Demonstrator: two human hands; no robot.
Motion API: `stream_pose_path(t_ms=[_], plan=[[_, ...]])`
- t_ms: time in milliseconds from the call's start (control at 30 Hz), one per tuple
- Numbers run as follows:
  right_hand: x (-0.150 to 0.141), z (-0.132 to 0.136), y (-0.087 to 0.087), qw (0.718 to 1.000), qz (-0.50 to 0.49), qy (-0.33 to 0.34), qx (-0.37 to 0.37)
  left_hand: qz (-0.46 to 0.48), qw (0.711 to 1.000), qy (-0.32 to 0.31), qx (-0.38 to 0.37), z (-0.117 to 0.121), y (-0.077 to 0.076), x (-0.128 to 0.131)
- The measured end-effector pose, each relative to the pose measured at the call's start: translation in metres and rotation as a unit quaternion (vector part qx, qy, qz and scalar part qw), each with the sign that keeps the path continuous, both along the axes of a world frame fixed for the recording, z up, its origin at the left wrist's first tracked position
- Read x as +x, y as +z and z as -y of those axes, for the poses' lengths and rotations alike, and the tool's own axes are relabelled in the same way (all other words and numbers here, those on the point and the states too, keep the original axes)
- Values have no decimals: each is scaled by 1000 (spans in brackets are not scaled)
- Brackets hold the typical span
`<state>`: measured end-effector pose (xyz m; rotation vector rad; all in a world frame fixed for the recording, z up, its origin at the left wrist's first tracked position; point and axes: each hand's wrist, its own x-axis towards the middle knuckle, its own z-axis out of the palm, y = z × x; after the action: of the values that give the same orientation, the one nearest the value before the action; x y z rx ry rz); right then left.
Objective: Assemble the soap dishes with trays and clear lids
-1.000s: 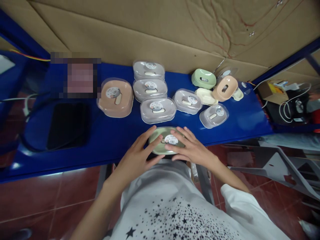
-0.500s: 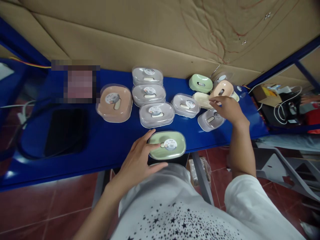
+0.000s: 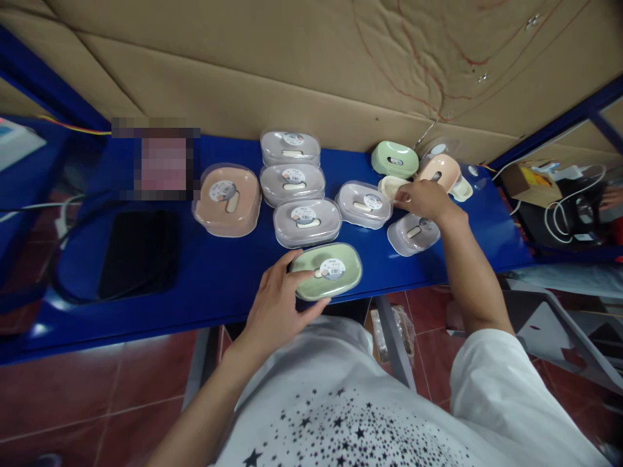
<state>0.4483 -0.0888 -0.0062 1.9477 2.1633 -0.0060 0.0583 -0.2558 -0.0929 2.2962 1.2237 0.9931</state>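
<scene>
My left hand [image 3: 280, 297] rests with fingers spread on the left end of a green soap box with a clear lid [image 3: 329, 270] near the front edge of the blue table [image 3: 214, 272]. My right hand [image 3: 424, 198] reaches to the back right and closes its fingers on a cream soap dish [image 3: 390, 187]. Just below that hand lies a clear-lidded grey box [image 3: 411, 233]. Behind it sit a green dish [image 3: 394, 159] and a peach dish [image 3: 440, 170].
Three grey lidded boxes [image 3: 292, 183] stand in a column mid-table, another [image 3: 364, 204] to their right, and a peach lidded box [image 3: 228, 198] to their left. A black pad [image 3: 136, 251] lies at the left. Cardboard [image 3: 311, 65] backs the table. Cables and clutter sit at far right.
My right hand left the green box, swung to the back right and now grips the cream dish. My left hand stayed on the green box, which shifted slightly away from me.
</scene>
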Motion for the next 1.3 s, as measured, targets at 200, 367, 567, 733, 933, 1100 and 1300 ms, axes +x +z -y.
stream_pose_path(t_ms=[200, 367, 567, 733, 933, 1100, 1300], plan=[[2, 42, 21, 971, -169, 31, 169, -5, 999, 41, 7, 5, 4, -7], [-39, 133, 36, 931, -238, 149, 232, -32, 996, 77, 19, 4, 9, -9], [-77, 217, 34, 940, -259, 222, 1, -30, 997, 69, 23, 2, 7, 1], [-71, 238, 31, 936, -280, 204, -57, -54, 997, 50, 8, -2, 9, 30], [-82, 237, 10, 943, -235, 224, -67, 6, 998, -33, -52, -13, 16, 70], [-93, 221, -13, 948, -205, 244, -23, 23, 995, -86, -44, -4, 21, 56], [-99, 188, -26, 940, -243, 239, 24, -115, 982, -127, 83, 11, 6, 26]])
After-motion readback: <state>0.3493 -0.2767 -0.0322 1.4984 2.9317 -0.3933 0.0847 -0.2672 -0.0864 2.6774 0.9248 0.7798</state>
